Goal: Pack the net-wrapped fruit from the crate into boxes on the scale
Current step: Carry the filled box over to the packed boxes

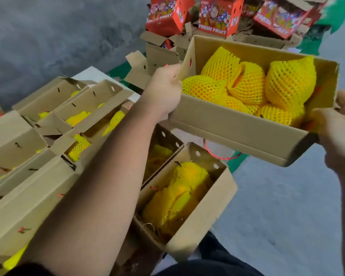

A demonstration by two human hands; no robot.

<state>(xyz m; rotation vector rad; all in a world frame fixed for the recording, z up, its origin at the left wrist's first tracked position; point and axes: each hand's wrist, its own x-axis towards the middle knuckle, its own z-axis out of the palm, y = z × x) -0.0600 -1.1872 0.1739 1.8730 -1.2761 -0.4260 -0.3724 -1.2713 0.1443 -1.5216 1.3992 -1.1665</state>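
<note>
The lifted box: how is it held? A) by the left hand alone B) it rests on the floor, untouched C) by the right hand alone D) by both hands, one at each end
D: the left hand grips one end of the box and the right hand grips the other, holding it up above the other boxes, with netted fruit inside.

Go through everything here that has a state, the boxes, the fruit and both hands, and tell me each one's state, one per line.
Held cardboard box: lifted, tilted, flaps open, full of fruit.
Net-wrapped fruit: in yellow foam nets, piled in the held box.
Left hand: grips the box's left end.
Right hand: grips the box's right end.
Box below: open, holds netted fruit.
Boxes at left: open, partly filled.
Red FRESH FRUIT cartons: stacked behind.
</note>
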